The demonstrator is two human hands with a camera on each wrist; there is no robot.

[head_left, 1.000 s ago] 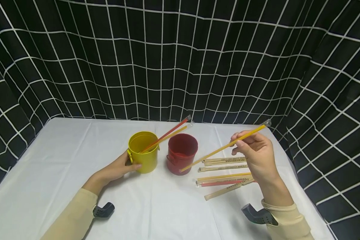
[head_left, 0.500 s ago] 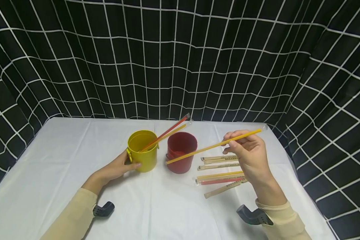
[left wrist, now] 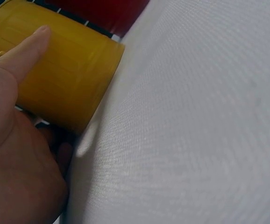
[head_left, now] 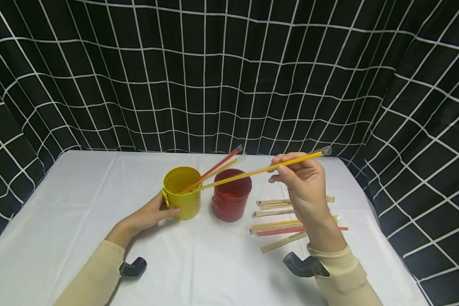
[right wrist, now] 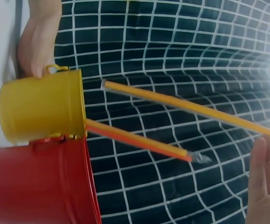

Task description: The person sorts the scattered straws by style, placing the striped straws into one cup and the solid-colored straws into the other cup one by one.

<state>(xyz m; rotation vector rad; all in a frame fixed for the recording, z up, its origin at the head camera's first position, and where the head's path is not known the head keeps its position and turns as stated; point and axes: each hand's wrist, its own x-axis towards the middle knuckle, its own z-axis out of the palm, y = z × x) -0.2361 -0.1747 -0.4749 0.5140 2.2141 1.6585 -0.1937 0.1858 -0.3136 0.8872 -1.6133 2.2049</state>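
Note:
My left hand (head_left: 147, 219) grips a small yellow bucket (head_left: 187, 207) standing on the table, thumb across its near side in the left wrist view. A red straw (head_left: 225, 159) and a yellow-orange straw (head_left: 231, 163), both in clear wrappers, lean out of it to the right. Between thumb and fingers, my right hand (head_left: 310, 191) pinches another wrapped yellow straw (head_left: 260, 171). That straw slants down to the left over the red bucket (head_left: 229, 208). In the right wrist view its low end (right wrist: 105, 85) is just above the yellow bucket's rim, apart from it.
Right of the red bucket lie several paper-wrapped straws (head_left: 273, 213), with a yellow straw (head_left: 279, 223) and a red straw (head_left: 279, 232) among them, partly behind my right forearm. White cloth covers the table (head_left: 214, 263). A black grid curtain (head_left: 222, 76) surrounds its far sides.
My right hand has moved left and slightly up, taking the yellow straw from over the red bucket to the yellow bucket's rim. The left hand and both buckets stay in place.

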